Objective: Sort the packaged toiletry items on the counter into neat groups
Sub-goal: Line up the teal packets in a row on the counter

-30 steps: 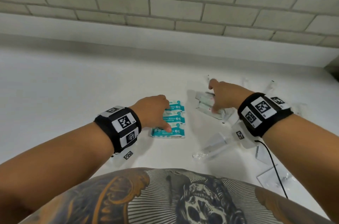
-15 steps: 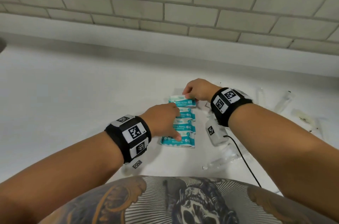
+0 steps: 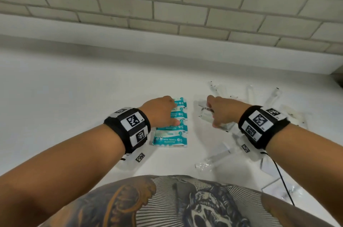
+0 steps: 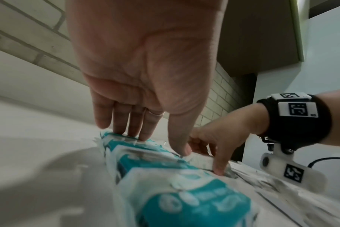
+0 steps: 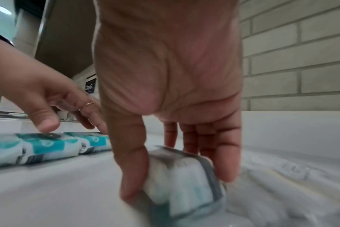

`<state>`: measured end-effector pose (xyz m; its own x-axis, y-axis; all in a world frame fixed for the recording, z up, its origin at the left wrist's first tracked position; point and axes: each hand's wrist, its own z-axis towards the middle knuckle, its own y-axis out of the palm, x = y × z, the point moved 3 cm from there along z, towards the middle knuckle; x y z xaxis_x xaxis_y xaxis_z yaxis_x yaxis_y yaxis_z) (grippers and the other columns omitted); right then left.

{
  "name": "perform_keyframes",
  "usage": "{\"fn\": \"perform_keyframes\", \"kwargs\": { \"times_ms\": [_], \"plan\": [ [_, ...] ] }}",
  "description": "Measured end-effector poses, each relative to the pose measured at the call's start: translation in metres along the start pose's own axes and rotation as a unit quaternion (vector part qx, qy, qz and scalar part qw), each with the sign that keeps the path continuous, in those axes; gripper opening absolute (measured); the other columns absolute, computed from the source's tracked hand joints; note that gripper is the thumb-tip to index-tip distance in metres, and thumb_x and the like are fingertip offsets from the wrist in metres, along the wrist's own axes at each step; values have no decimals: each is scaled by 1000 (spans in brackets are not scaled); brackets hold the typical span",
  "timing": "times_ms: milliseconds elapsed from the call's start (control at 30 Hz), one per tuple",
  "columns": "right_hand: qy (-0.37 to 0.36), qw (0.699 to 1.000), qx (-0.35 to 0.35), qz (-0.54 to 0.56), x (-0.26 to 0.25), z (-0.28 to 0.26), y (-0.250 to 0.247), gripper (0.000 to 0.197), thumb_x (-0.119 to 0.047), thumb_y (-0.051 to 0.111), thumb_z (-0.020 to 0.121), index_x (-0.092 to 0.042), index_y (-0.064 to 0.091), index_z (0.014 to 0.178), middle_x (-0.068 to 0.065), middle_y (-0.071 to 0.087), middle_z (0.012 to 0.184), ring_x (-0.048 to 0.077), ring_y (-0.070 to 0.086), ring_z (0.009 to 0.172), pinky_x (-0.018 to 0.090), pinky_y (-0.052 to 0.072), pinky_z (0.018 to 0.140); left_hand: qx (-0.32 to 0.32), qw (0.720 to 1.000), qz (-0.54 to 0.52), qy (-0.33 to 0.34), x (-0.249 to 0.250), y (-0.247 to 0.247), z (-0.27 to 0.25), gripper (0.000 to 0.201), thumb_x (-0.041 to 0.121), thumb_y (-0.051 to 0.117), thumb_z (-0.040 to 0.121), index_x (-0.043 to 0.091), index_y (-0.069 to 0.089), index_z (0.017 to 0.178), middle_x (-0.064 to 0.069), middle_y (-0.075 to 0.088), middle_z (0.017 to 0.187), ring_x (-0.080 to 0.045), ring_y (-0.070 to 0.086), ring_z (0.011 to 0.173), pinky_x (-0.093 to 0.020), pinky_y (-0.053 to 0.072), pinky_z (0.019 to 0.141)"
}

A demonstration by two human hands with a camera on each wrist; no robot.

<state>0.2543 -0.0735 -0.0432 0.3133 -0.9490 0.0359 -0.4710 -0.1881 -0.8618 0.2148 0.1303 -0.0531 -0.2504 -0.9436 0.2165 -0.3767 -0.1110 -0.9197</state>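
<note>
Our right hand (image 3: 221, 110) pinches a clear packet (image 5: 184, 175) on the desk (image 3: 74, 96), at three o'clock of the wipes row (image 3: 171, 124); our flat left hand (image 3: 160, 112) presses those, row running twelve-to-six.

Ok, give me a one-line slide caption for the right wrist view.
Right hand pinches a clear white packet off the counter; left hand rests on the teal wipe packs.

A: What colour are the wipe packs (image 3: 171, 130)?
B: Teal and white, with white lettering; 4 lie in the row.
A: And the counter (image 3: 65, 96)?
B: Plain white. The wall tiles (image 3: 167, 3) are pale grey-beige in a brick pattern.
A: The wristbands (image 3: 130, 128)?
B: Black, with white tags bearing black square codes. The shirt (image 3: 176, 202) is grey with an orange and white print.
</note>
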Motion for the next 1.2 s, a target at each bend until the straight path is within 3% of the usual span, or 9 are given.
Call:
{"fn": "perform_keyframes", "kwargs": {
  "times_ms": [200, 300, 467, 567, 633, 733, 867, 1033, 1200],
  "plan": [
    [-35, 952, -38, 303, -2, 8, -10, 5, -12, 67, 88, -11, 65, 92, 9, 64, 92, 23, 65, 70, 35, 58, 75, 12, 1000, 24, -8, 3, 1, 0, 73, 56, 55, 86, 18, 37, 145, 3, 35, 148, -18, 44, 129, -36, 41, 104],
    [17, 965, -4, 262, 4, 18, -13, 14, -11, 57, 93, -5, 69, 98, 15, 70, 98, 32, 72, 85, 40, 60, 81, 7, 999, 31, -9, 2, 3, 1, 76, 56, 57, 85, 18, 34, 147, 2, 33, 150, -18, 41, 132, -34, 38, 106],
    [34, 980, 51, 187, 4, 22, -14, 25, -21, 56, 92, -5, 68, 106, 9, 71, 101, 25, 70, 89, 38, 58, 81, 14, 1000, 19, -11, 1, 4, 1, 78, 57, 59, 84, 19, 33, 147, 3, 31, 151, -17, 40, 134, -33, 36, 107],
    [2, 991, 2, 131, -8, 17, -8, 38, -37, 73, 79, -19, 57, 108, -1, 65, 105, 19, 63, 93, 36, 54, 84, 17, 1000, 14, -10, 0, 4, 1, 79, 57, 60, 83, 19, 34, 147, 3, 33, 150, -17, 41, 133, -33, 38, 106],
    [-1, 998, -3, 67, -11, 17, -10, 44, -28, 76, 73, -19, 54, 110, 0, 64, 107, 18, 60, 91, 31, 52, 80, 16, 1000, 15, -9, 0, 3, 2, 79, 58, 60, 82, 19, 35, 147, 3, 35, 149, -18, 43, 131, -34, 39, 105],
    [0, 994, 85, 65, -15, 28, -32, 40, -19, 70, 78, -16, 56, 115, 4, 60, 110, 18, 57, 91, 28, 47, 74, 14, 1000, 15, -9, 0, 3, 2, 79, 58, 61, 82, 19, 36, 146, 3, 37, 147, -18, 45, 129, -34, 41, 104],
    [-48, 974, 197, 101, -44, 51, -58, 44, -15, 69, 82, -15, 58, 125, 6, 59, 120, 22, 57, 103, 30, 46, 84, 11, 1000, 16, -9, 0, 2, 0, 76, 58, 61, 81, 19, 40, 143, 1, 40, 144, -20, 48, 125, -37, 44, 101],
    [-98, 985, 128, 55, -79, 71, -45, 37, -2, 57, 87, -12, 63, 122, 5, 62, 125, 22, 58, 110, 30, 45, 89, 15, 1000, 19, 4, 0, 2, -1, 68, 58, 62, 80, 19, 49, 134, -1, 47, 134, -21, 54, 113, -34, 48, 90],
    [-127, 985, 97, 72, -78, 68, -44, 40, 1, 55, 86, -14, 65, 122, 3, 65, 122, 22, 59, 112, 32, 45, 93, -6, 1000, 19, 25, -2, -1, -3, 83, 72, 56, 76, 19, 43, 139, -1, 42, 140, -20, 50, 120, -39, 46, 97]
  ]
}}
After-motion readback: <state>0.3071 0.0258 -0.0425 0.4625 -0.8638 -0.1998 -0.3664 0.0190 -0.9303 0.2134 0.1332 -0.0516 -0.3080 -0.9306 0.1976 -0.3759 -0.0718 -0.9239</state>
